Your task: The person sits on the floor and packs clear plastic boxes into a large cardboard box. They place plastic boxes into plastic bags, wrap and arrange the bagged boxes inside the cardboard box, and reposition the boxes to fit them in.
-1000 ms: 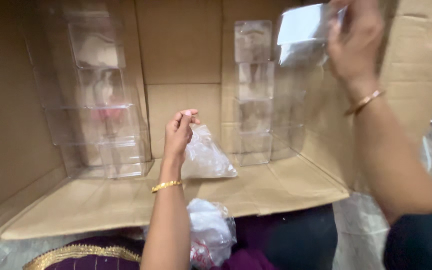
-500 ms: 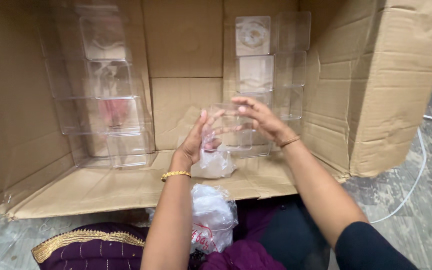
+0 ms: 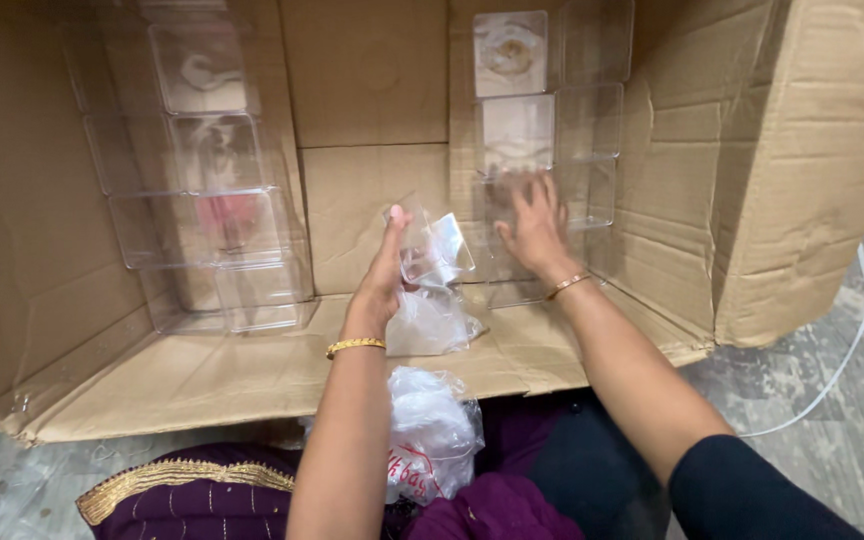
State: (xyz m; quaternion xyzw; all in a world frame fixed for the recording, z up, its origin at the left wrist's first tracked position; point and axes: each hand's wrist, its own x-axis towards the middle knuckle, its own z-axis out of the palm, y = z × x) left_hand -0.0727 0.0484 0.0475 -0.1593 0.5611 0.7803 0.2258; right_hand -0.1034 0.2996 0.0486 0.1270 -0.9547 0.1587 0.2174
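Observation:
My left hand (image 3: 382, 275) holds a small clear plastic bag (image 3: 434, 285) up inside a large cardboard box (image 3: 372, 90) lying on its side. My right hand (image 3: 537, 228), fingers spread, rests against a clear plastic case low in the right stack of clear cases (image 3: 547, 130). The hand is blurred. A second stack of clear plastic cases (image 3: 207, 190) stands against the box's left rear wall.
A crumpled clear plastic bag with red print (image 3: 432, 435) lies in my lap on purple cloth (image 3: 202, 495). The box's right flap (image 3: 822, 170) stands open. A white cable (image 3: 847, 350) runs over the grey floor at the right.
My right hand came down from the top of the right stack, met the left hand near the bag, then moved to the lower right cases. The left hand kept the bag raised.

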